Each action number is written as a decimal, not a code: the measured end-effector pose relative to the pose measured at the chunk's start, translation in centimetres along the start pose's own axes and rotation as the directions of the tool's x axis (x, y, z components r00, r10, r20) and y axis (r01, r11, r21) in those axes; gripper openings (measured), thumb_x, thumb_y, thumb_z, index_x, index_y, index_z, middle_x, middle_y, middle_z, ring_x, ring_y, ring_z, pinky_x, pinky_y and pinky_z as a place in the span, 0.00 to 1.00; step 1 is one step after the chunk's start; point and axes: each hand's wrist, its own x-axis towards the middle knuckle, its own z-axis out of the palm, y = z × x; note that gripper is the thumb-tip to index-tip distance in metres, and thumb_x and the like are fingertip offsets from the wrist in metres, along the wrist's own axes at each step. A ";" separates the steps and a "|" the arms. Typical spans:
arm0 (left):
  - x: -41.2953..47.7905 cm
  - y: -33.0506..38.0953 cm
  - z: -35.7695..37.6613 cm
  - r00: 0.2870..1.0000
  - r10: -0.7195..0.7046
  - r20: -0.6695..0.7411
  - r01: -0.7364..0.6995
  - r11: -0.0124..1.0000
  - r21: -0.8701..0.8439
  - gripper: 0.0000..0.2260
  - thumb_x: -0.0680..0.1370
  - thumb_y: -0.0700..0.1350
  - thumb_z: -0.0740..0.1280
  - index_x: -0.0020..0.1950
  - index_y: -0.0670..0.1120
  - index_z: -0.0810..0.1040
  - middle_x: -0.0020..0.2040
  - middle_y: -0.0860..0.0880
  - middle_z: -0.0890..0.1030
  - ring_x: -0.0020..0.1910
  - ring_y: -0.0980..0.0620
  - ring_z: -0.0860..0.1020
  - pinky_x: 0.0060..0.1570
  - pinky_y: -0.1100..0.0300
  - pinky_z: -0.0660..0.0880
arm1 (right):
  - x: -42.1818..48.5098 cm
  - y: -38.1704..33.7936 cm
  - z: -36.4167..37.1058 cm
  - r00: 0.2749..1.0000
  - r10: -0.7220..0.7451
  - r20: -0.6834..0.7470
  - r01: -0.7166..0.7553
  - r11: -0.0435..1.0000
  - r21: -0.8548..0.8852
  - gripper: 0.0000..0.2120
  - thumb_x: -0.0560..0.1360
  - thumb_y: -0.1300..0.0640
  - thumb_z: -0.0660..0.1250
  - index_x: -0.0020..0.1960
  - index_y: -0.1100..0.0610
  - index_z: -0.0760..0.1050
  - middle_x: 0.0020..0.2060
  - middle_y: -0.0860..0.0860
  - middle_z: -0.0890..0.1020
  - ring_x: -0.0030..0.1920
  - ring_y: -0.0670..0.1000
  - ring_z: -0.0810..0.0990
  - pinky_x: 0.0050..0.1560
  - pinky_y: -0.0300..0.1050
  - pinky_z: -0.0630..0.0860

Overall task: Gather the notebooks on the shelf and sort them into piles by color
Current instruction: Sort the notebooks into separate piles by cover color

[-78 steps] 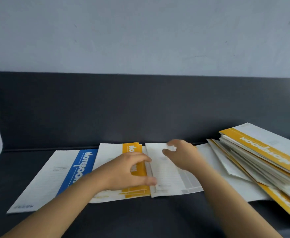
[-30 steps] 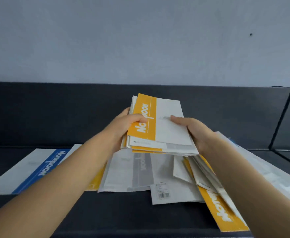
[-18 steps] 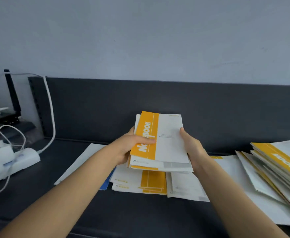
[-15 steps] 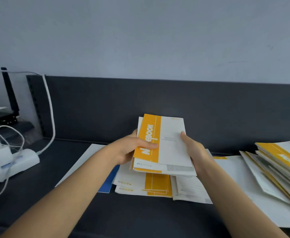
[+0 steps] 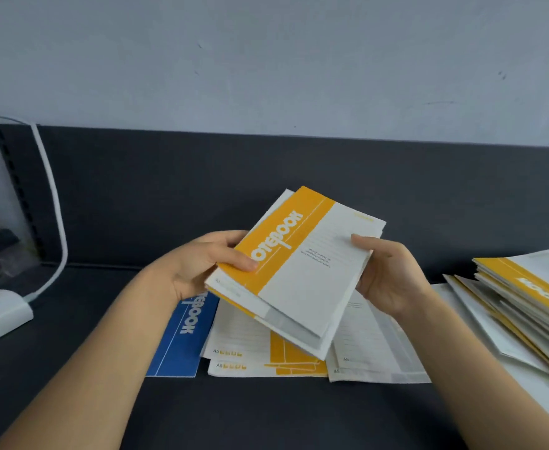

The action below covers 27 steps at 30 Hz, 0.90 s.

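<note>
Dark shelf (image 5: 266,410): left hand (image 5: 198,271) and right hand (image 5: 387,274) pinch the yellow notebook stack (image 5: 296,271) (tilted); lower notebooks could slide out.

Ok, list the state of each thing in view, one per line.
Held stack: lifted, tilted, yellow cover on top.
Left hand: grips the stack's left edge.
Right hand: grips its right edge.
Blue notebook: flat on the shelf.
Yellow pile: flat, partly hidden by the held stack.
Right-side pile: slumped, fanned out.
</note>
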 end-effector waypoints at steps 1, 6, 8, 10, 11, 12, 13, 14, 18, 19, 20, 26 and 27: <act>0.2 -0.1 0.0 0.997 0.007 -0.074 -0.007 1.000 -0.002 0.22 0.66 0.35 0.75 0.59 0.43 0.81 0.56 0.40 0.83 0.47 0.46 0.84 0.44 0.54 0.82 | -0.1 0.3 0.0 1.000 0.010 0.013 -0.010 1.000 0.012 0.21 0.72 0.60 0.65 0.65 0.60 0.74 0.57 0.58 0.82 0.53 0.59 0.83 0.44 0.53 0.83; 1.0 -1.2 1.4 0.907 0.072 -0.414 -0.062 0.997 0.039 0.14 0.69 0.38 0.76 0.55 0.44 0.84 0.44 0.46 0.87 0.38 0.53 0.84 0.33 0.62 0.79 | -0.4 1.5 0.7 0.996 0.055 0.076 -0.055 0.998 0.005 0.16 0.70 0.61 0.67 0.59 0.58 0.75 0.51 0.57 0.84 0.49 0.59 0.85 0.35 0.50 0.83; 1.1 -1.5 1.6 0.867 0.119 -0.484 -0.069 0.990 0.119 0.11 0.70 0.41 0.77 0.51 0.43 0.84 0.42 0.46 0.86 0.37 0.52 0.84 0.35 0.62 0.78 | -0.4 1.5 0.5 0.994 0.030 0.104 -0.031 0.999 0.009 0.20 0.70 0.60 0.70 0.61 0.59 0.75 0.53 0.58 0.84 0.51 0.59 0.84 0.36 0.51 0.83; 1.0 -1.5 1.6 0.848 0.128 -0.515 -0.063 0.988 0.142 0.09 0.71 0.42 0.77 0.49 0.41 0.84 0.42 0.45 0.86 0.37 0.52 0.84 0.34 0.62 0.78 | -0.2 1.3 0.2 0.988 -0.002 0.155 -0.002 1.000 0.024 0.30 0.62 0.57 0.80 0.62 0.59 0.75 0.56 0.59 0.82 0.54 0.60 0.83 0.37 0.51 0.83; 1.0 -1.5 1.7 0.846 0.123 -0.518 -0.062 0.989 0.134 0.09 0.71 0.42 0.77 0.48 0.40 0.84 0.42 0.45 0.86 0.37 0.53 0.84 0.33 0.63 0.77 | -0.2 1.2 0.0 0.984 -0.013 0.179 0.008 1.000 0.030 0.36 0.57 0.55 0.83 0.62 0.59 0.75 0.56 0.59 0.82 0.54 0.61 0.83 0.39 0.52 0.83; 1.0 -1.5 1.8 0.848 0.117 -0.517 -0.063 0.991 0.121 0.08 0.71 0.43 0.76 0.47 0.40 0.83 0.41 0.45 0.86 0.36 0.53 0.84 0.31 0.64 0.77 | -0.1 1.3 -0.2 0.980 -0.024 0.197 0.018 0.999 0.033 0.38 0.54 0.54 0.84 0.61 0.58 0.76 0.57 0.59 0.82 0.55 0.61 0.82 0.41 0.54 0.83; 0.9 -1.5 2.0 0.850 0.115 -0.514 -0.067 0.992 0.111 0.08 0.72 0.43 0.76 0.47 0.40 0.83 0.40 0.45 0.86 0.35 0.54 0.83 0.30 0.65 0.76 | -0.1 1.4 -0.3 0.978 -0.036 0.206 0.030 0.999 0.035 0.39 0.53 0.54 0.85 0.61 0.57 0.76 0.57 0.59 0.82 0.56 0.61 0.82 0.44 0.56 0.83; 0.9 -1.6 2.1 0.852 0.115 -0.511 -0.071 0.992 0.104 0.07 0.73 0.43 0.75 0.46 0.40 0.84 0.39 0.46 0.86 0.34 0.55 0.83 0.29 0.65 0.76 | 0.0 1.4 -0.4 0.977 -0.048 0.208 0.042 0.998 0.036 0.39 0.52 0.53 0.85 0.61 0.57 0.77 0.58 0.59 0.81 0.56 0.61 0.82 0.48 0.57 0.82; 0.9 -1.7 2.6 0.828 0.152 -0.540 -0.090 0.986 0.141 0.08 0.75 0.46 0.73 0.44 0.40 0.84 0.39 0.46 0.86 0.34 0.54 0.83 0.30 0.64 0.77 | 0.1 1.6 -0.6 0.978 -0.085 0.191 0.072 0.995 0.074 0.36 0.51 0.50 0.85 0.57 0.54 0.80 0.57 0.58 0.82 0.57 0.61 0.82 0.55 0.61 0.77; 0.9 -1.7 2.6 0.819 0.169 -0.549 -0.095 0.982 0.160 0.09 0.76 0.46 0.72 0.44 0.40 0.84 0.39 0.46 0.86 0.35 0.53 0.84 0.32 0.62 0.78 | 0.1 1.5 -0.7 0.978 -0.092 0.187 0.079 0.994 0.079 0.37 0.51 0.49 0.85 0.58 0.54 0.79 0.57 0.58 0.82 0.57 0.61 0.82 0.55 0.62 0.76; 0.9 -1.7 2.7 0.810 0.185 -0.556 -0.100 0.979 0.180 0.10 0.76 0.47 0.72 0.44 0.39 0.84 0.40 0.45 0.86 0.36 0.52 0.84 0.34 0.60 0.80 | 0.1 1.4 -0.7 0.978 -0.101 0.182 0.087 0.993 0.080 0.39 0.51 0.48 0.85 0.60 0.54 0.78 0.57 0.58 0.82 0.57 0.61 0.81 0.55 0.62 0.76; 0.4 -1.6 2.8 0.754 0.375 -0.539 -0.171 0.905 0.390 0.09 0.77 0.49 0.70 0.47 0.45 0.86 0.40 0.51 0.86 0.41 0.55 0.85 0.44 0.61 0.80 | 0.0 0.7 -1.1 0.993 -0.107 0.040 0.106 0.994 0.018 0.27 0.72 0.46 0.69 0.68 0.56 0.72 0.60 0.59 0.80 0.58 0.60 0.81 0.54 0.60 0.80; 0.3 -1.5 2.8 0.748 0.390 -0.537 -0.189 0.901 0.391 0.08 0.77 0.49 0.71 0.47 0.46 0.86 0.40 0.51 0.86 0.42 0.55 0.85 0.45 0.61 0.80 | 0.0 0.6 -1.2 0.994 -0.108 0.023 0.107 0.994 0.012 0.25 0.74 0.47 0.65 0.67 0.56 0.72 0.59 0.58 0.81 0.56 0.60 0.82 0.51 0.59 0.81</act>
